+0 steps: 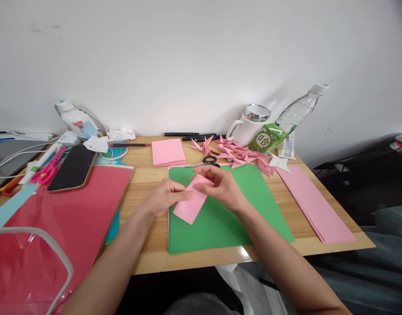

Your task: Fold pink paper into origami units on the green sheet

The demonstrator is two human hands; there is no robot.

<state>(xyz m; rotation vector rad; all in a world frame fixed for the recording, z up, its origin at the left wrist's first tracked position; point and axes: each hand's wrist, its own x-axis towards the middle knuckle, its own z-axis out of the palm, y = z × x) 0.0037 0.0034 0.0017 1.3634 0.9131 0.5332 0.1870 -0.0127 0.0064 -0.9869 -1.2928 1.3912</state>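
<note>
A folded piece of pink paper [192, 204] is held between my two hands, tilted above a stack of green paper sheets [234, 225]. My left hand [166, 196] pinches its left edge with the thumb on top. At its upper right, my right hand [220, 186] grips the paper between thumb and fingers. Black-handled scissors [210, 161] lie just behind the hands, partly hidden by the right one. Behind to the left sits a pile of square pink paper [168, 152]. Several folded pink paper pieces [235, 151] with pointed tips lie heaped behind to the right.
A white mug [248, 127], a green carton [268, 138] and a clear bottle [301, 109] stand at the back right. Long pink strips [319, 205] lie along the right edge. On the left are red sheets [72, 214], a phone [73, 168] and pink scissors [49, 168].
</note>
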